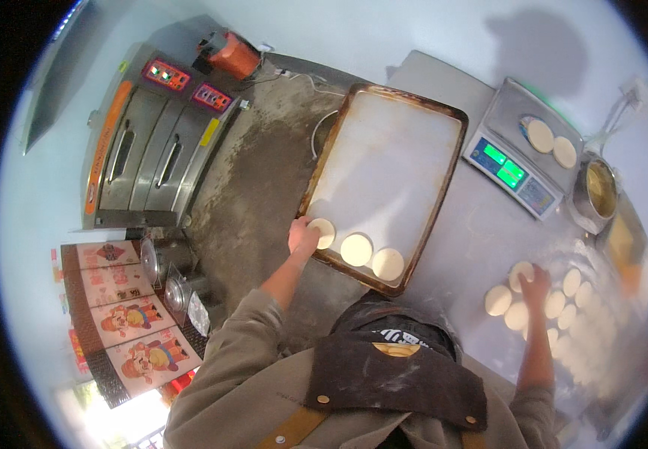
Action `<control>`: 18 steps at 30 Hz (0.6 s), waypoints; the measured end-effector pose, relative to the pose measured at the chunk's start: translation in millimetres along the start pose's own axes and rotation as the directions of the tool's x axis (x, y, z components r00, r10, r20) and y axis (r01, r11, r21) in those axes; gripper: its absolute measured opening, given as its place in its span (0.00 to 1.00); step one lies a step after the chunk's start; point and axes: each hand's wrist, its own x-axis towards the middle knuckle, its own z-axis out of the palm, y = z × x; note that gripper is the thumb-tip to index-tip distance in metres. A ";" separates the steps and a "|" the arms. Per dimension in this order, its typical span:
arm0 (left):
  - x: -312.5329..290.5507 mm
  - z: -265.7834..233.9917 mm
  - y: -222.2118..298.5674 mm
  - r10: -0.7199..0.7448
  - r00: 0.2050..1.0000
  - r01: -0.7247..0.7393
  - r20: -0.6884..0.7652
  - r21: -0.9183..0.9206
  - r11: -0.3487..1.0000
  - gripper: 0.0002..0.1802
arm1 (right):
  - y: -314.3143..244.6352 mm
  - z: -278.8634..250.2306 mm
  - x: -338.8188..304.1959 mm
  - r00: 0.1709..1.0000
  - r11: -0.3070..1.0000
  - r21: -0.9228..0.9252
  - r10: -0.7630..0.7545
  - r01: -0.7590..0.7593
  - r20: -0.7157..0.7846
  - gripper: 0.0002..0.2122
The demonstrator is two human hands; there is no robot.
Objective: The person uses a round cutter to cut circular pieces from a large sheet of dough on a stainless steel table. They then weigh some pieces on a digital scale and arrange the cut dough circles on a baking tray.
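A baking tray (406,161) with dark browned edges lies in front of me. Along its near end sit pale flat dough rounds, one in the middle (356,249) and one at the right (388,264). My left hand (304,236) reaches over the tray's near left corner, its fingers closed at the edge of a third dough round (324,233). To the right, my right hand (536,286) grips another dough round (520,275) among several more dough rounds (555,304) on the floured table (459,314). Its fingertips are partly hidden.
Behind the right-hand rounds stands a digital scale (515,168) with two dough rounds (552,142) on its platform. A metal pot (595,194) is beside it. At the left are a steel deck oven (148,157), lidded pots (178,288) and printed boxes (141,322).
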 end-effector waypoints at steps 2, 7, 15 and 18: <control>-7.4 -3.8 1.6 0.095 0.993 -0.092 -0.065 0.050 0.994 0.21 | 4.9 2.4 0.2 0.999 0.988 0.151 -0.035 0.037 -0.015 0.26; -61.5 6.7 41.4 0.265 0.946 -0.296 -0.185 -0.163 0.941 0.19 | -4.5 -10.6 -9.8 0.992 0.963 0.269 0.023 0.012 -0.126 0.12; -208.5 128.3 214.9 0.548 0.591 -0.115 0.592 -0.610 0.784 0.22 | -50.9 -53.3 -50.1 0.982 0.774 0.615 0.187 -0.148 0.002 0.13; -268.8 174.2 277.6 0.279 0.436 0.464 0.856 -0.479 0.745 0.29 | -88.0 -64.4 -79.4 0.977 0.756 0.631 0.215 -0.174 0.011 0.11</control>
